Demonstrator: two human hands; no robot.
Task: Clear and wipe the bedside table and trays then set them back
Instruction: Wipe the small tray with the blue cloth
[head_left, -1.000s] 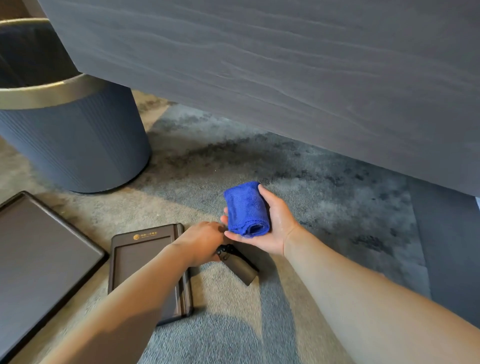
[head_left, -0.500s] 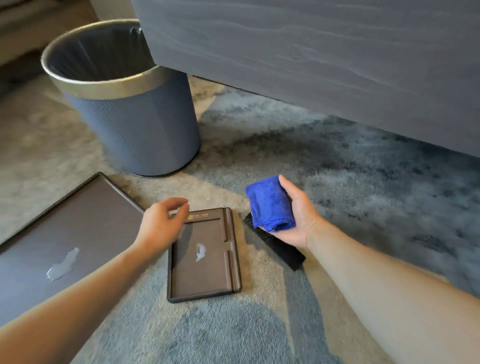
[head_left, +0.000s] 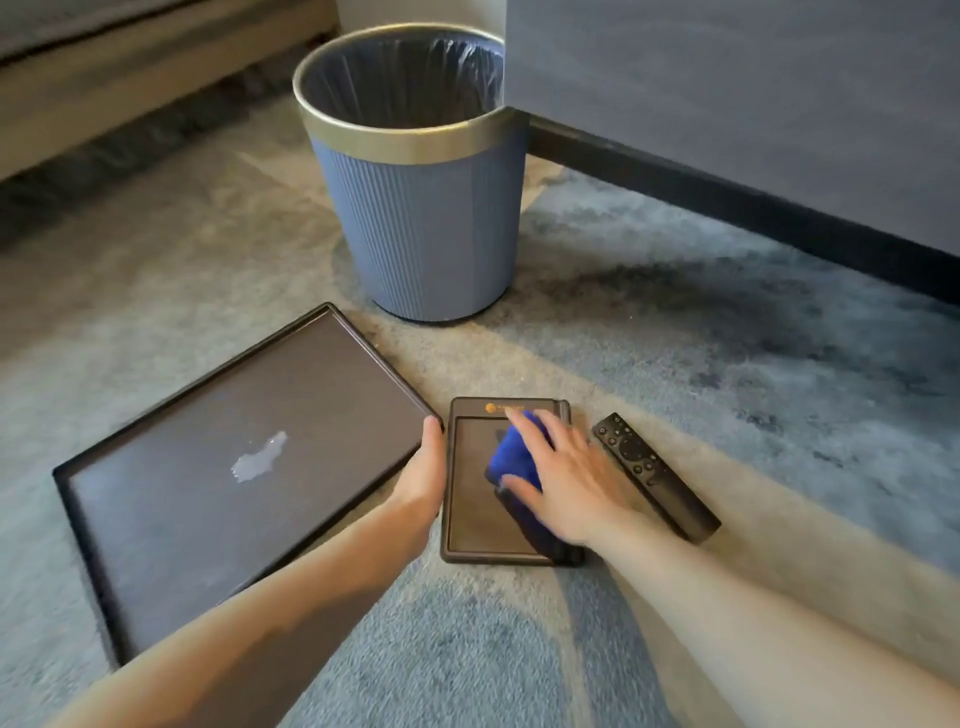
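A small dark brown tray (head_left: 470, 525) with a gold logo lies on the carpet. My right hand (head_left: 563, 475) presses a folded blue cloth (head_left: 514, 457) flat onto its inside, fingers spread over the cloth. My left hand (head_left: 426, 475) rests against the small tray's left edge, between it and a large dark tray (head_left: 182, 519). The large tray lies to the left and has a pale wet smear in its middle. A black remote control (head_left: 654, 475) lies on the carpet just right of the small tray.
A blue ribbed waste bin (head_left: 421, 228) with a gold rim and a dark liner stands behind the trays. A grey furniture panel (head_left: 753, 104) with a black base fills the upper right. Grey and beige patterned carpet covers the floor.
My right hand has come down from mid-air and put the blue cloth on the small tray. My left hand has dropped to the tray's left edge. The view has shifted, and the remote shows in full.
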